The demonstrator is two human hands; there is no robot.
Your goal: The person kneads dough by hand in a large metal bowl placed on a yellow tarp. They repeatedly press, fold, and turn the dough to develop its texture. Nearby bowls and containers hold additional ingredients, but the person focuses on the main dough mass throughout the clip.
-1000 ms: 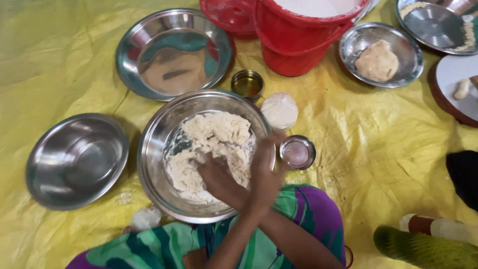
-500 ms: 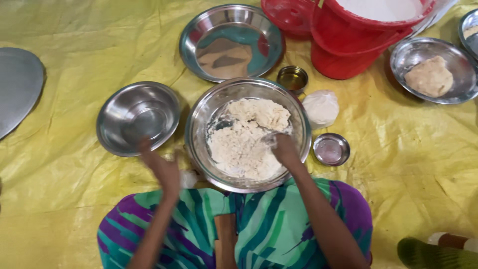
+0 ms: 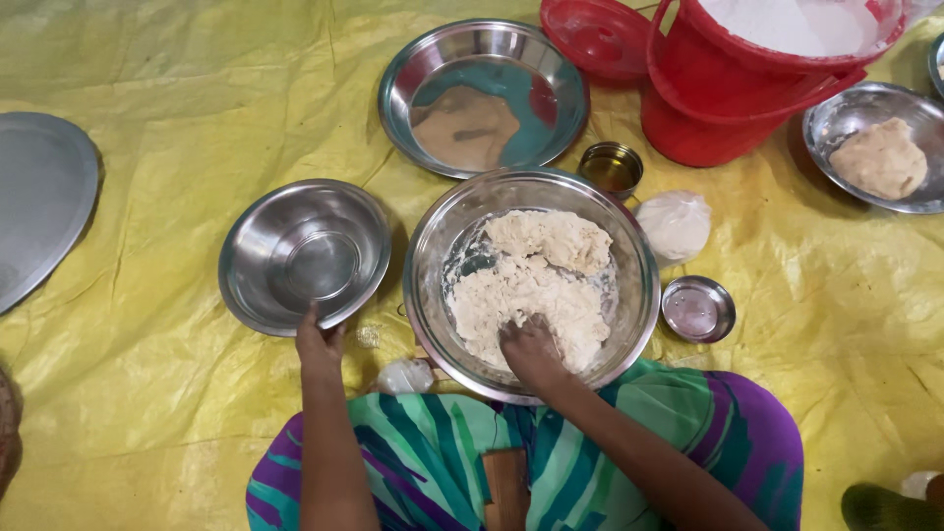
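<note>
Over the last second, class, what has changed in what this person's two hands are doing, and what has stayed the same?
The left hand left the dough bowl, moved out to the person's left and now grips the near rim of the empty steel bowl. The right hand stayed pressing into the dough. The bowls, red bucket and small cups kept their arrangement on the yellow sheet.

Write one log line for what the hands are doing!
left hand: touching empty steel bowl rim | right hand: pressed into dough | mixing bowl: on yellow sheet

Left hand (image 3: 320, 344) outstretched, fingertips down; right hand (image 3: 531, 349) knuckled, pressing downward, forearms angled inward.
</note>
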